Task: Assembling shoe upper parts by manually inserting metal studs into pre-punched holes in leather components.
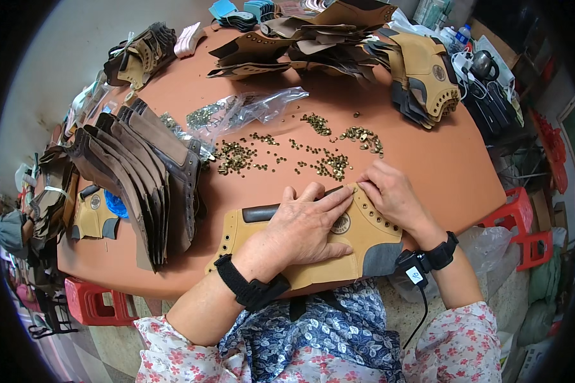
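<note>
A tan boot upper (322, 267) with a black collar band, a grey patch and rows of eyelet holes lies at the table's near edge. Across it rests my left hand (303, 223), flat with fingers stretched toward the upper's top corner. My right hand (390, 191) is closed in a pinch at that same corner, beside the curved row of holes; whatever sits between its fingertips is hidden. Just beyond both hands, small brass-coloured eyelets (332, 166) lie scattered, with another heap of eyelets (235, 156) farther left.
Brown boot uppers (131, 172) stand in a stack at left. More uppers (306, 48) are piled at the back, and a tan bundle (431, 76) sits at back right. A clear plastic bag (268, 108) lies behind the eyelets. Red stools (96, 300) flank the orange-brown table (450, 156).
</note>
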Motion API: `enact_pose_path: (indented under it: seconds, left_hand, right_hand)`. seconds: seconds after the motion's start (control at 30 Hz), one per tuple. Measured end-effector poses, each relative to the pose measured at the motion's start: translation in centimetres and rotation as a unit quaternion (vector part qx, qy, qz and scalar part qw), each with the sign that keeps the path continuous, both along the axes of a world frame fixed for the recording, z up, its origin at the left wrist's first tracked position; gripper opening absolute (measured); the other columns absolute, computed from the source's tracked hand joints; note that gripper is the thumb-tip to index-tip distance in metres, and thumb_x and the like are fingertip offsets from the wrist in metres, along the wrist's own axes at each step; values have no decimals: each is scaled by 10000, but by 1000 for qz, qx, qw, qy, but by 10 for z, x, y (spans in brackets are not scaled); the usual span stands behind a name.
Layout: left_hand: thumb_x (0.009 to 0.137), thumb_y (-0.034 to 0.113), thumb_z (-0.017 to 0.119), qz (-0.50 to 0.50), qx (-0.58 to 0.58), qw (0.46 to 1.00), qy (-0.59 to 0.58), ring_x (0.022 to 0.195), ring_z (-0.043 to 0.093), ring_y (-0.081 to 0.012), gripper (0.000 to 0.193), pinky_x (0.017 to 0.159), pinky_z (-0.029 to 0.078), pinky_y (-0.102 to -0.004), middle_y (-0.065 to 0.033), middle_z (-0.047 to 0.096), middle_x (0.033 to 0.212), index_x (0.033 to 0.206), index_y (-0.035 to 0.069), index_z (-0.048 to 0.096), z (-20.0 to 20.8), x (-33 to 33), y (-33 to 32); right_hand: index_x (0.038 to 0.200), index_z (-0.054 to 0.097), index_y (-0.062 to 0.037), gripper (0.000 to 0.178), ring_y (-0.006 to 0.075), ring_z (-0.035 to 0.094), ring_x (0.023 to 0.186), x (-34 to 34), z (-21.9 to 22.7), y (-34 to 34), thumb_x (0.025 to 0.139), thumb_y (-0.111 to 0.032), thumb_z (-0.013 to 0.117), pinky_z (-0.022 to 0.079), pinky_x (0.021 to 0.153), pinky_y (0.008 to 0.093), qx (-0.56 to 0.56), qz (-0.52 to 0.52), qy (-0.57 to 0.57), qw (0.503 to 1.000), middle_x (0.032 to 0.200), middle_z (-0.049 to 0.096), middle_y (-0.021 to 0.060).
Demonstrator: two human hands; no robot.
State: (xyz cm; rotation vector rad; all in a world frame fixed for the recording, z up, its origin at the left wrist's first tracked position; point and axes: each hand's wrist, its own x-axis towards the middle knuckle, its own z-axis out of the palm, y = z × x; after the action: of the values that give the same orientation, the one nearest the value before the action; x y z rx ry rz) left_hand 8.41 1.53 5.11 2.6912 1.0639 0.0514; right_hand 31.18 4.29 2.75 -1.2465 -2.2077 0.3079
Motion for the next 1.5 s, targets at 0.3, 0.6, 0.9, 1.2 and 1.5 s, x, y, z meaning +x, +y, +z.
enact_pose_path:
  seconds: [0.3,0.6,0.9,1.2,1.5]
  left_hand:
    - [791,652,639,1,7,1000,-8,1201,468,-278,867,897,396,-450,-12,419,1521,1440,99,485,0,0,-1]
    - [791,654,638,0,18,1000,-10,1185,472,-278,865,894,397,-446,-11,418,1524,1434,94,495,0,0,-1]
    - [795,666,627,-3,24,1000,-9,1173,475,-276,871,889,398,-443,-10,413,1532,1435,89,492,-2,0,-1]
    - [796,659,632,2,17,1000,-7,1173,476,-273,873,892,390,-445,-11,417,1529,1443,93,482,-1,0,-2]
    - [801,627,650,9,8,1000,-12,1199,465,-280,858,904,386,-457,-27,429,1515,1450,95,470,0,0,-3]
  right_hand:
    - [882,610,-18,79,336,613,796,0,-6,-9,858,-67,667,501,701,420,36,5,33,999,852,590,133]
    - [882,627,-32,75,310,619,793,-2,-9,-8,845,-74,677,516,702,391,89,17,2,996,842,591,116]
    - [857,637,-36,71,266,616,802,-4,-9,-9,811,-73,677,518,708,364,131,29,-50,990,849,586,89]
    - [883,659,-46,92,274,612,814,4,-5,-10,800,-84,672,521,725,368,91,66,-30,993,885,604,77]
    - [907,690,-34,112,290,629,858,9,7,-2,807,-80,671,527,751,383,37,114,-86,989,955,638,105]
